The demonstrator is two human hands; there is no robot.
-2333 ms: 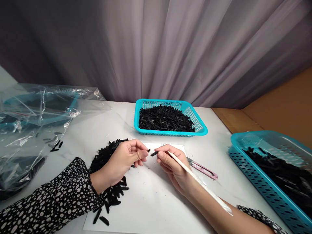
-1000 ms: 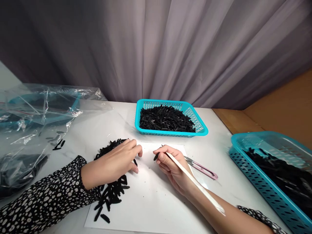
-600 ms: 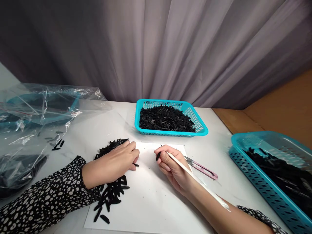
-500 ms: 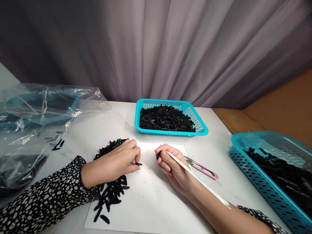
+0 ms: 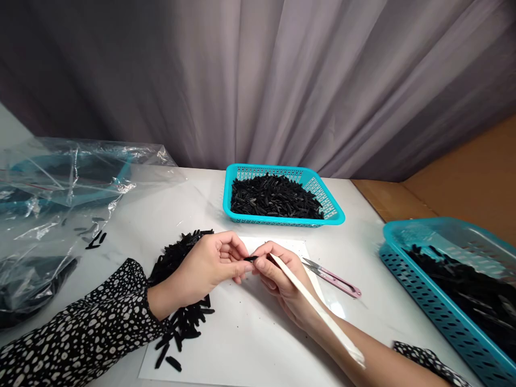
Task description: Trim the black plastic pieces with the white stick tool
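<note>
Pinching small black strip [image 5: 250, 258] thumb-to-forefinger w/ L hand [image 5: 209, 263] & R hand [image 5: 288, 277], nearly closed on it, above paper [image 5: 242, 344]. Might drop strip if pinching too lightly — or bump scissors [image 5: 335, 280] if swinging white stick [image 5: 318, 309], also tucked in R hand. Hemmed in L by pile [image 5: 171, 259], ahead by basket rim [image 5: 282, 220]; freer nearer, over bare paper.

Both hands [image 5: 212, 262] pinch black strip [image 5: 250, 258]

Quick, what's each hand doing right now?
Left hand: closed, pinching a small black piece.
Right hand: closed, holding a white stick, touching that piece too.
</note>
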